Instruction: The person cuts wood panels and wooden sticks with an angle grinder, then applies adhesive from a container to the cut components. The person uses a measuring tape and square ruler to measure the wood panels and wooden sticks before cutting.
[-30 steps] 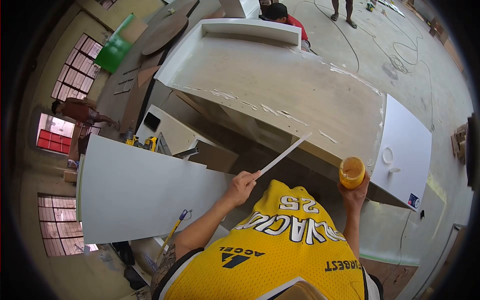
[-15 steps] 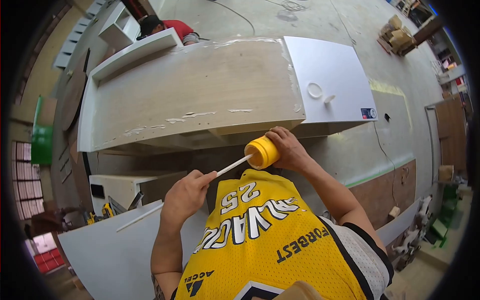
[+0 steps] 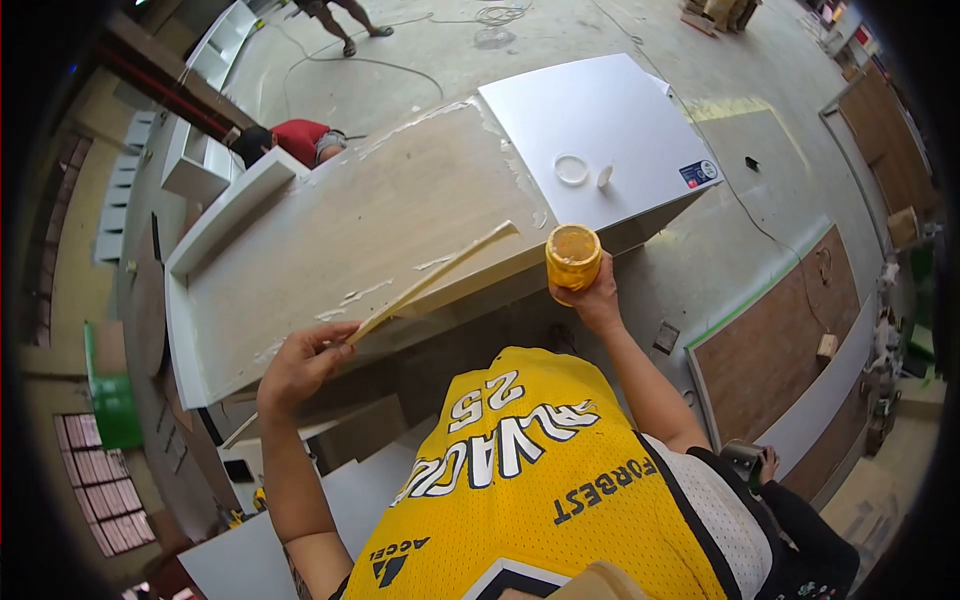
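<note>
My left hand [image 3: 305,360] pinches a long, thin wooden stick [image 3: 440,275], which slants up to the right over the cabinet's near edge. Its far tip is out of the jar and carries a little pale paste. Fingers of my right hand [image 3: 595,295] wrap around an open yellow plastic jar [image 3: 573,272], held upright off the cabinet's right end with pale residue inside. In front of me is a large cabinet [image 3: 330,230] with a bare wooden top face, whose edges show white filler smears [image 3: 365,292].
A white panel [image 3: 610,110] carries a ring-shaped lid [image 3: 572,169] and a small pale piece [image 3: 605,177]. A person in red [image 3: 300,138] bends beyond the cabinet; another person's legs [image 3: 345,25] stand farther back. A person in dark clothing [image 3: 800,520] is at lower right. Cables [image 3: 400,60] cross the floor.
The stick has come out of the jar and swung up to the left over the cabinet. My hands have moved apart, the jar has turned upright, and the view has rotated.
</note>
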`<state>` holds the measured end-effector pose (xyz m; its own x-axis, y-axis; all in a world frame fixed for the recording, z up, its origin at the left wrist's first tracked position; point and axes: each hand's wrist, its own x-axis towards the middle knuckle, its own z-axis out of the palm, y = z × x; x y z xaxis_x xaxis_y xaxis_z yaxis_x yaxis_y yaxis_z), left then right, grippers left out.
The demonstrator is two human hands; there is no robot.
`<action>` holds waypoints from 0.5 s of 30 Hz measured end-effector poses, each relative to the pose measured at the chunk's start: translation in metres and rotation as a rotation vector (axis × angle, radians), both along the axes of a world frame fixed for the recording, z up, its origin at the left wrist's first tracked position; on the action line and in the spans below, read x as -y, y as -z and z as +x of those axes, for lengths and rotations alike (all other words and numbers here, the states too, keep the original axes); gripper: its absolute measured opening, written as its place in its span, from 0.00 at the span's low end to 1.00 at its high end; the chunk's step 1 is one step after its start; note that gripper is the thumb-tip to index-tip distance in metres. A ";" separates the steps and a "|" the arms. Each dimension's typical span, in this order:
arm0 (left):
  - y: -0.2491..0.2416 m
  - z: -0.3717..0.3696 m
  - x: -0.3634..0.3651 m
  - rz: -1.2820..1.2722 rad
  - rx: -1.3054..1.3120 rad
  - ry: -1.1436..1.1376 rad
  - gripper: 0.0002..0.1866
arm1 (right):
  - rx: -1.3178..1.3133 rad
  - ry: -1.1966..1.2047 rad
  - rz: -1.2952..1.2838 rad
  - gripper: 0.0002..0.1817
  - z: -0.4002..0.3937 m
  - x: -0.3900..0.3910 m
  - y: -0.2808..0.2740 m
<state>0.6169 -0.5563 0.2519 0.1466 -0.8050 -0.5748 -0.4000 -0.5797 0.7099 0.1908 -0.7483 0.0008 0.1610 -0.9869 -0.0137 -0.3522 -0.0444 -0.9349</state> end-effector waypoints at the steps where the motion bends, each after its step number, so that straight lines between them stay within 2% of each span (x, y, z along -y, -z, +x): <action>1: 0.010 0.002 0.012 -0.005 0.009 0.016 0.20 | 0.145 0.066 0.015 0.53 -0.001 0.001 0.018; 2: 0.023 0.004 0.026 -0.069 0.097 0.082 0.20 | 0.290 0.129 0.029 0.53 -0.005 0.001 0.030; 4: 0.037 -0.005 0.053 -0.145 0.261 0.173 0.19 | 0.338 0.184 0.061 0.51 -0.015 -0.004 0.030; 5: 0.048 -0.009 0.065 -0.143 0.264 0.185 0.19 | 0.377 0.226 0.100 0.50 -0.021 -0.009 0.031; 7: 0.074 -0.014 0.085 -0.302 0.459 0.413 0.18 | 0.351 0.263 0.087 0.49 -0.038 -0.018 0.036; 9: 0.085 -0.026 0.098 -0.305 0.504 0.454 0.17 | 0.321 0.303 0.070 0.48 -0.054 -0.027 0.044; 11: 0.086 -0.032 0.109 -0.316 0.623 0.504 0.16 | 0.446 0.315 0.078 0.49 -0.069 -0.036 0.056; 13: 0.092 -0.033 0.112 -0.371 0.751 0.586 0.16 | 0.424 0.389 0.166 0.51 -0.076 -0.048 0.049; 15: 0.097 -0.027 0.121 -0.327 0.916 0.706 0.19 | 0.206 0.509 0.076 0.54 -0.083 -0.058 0.064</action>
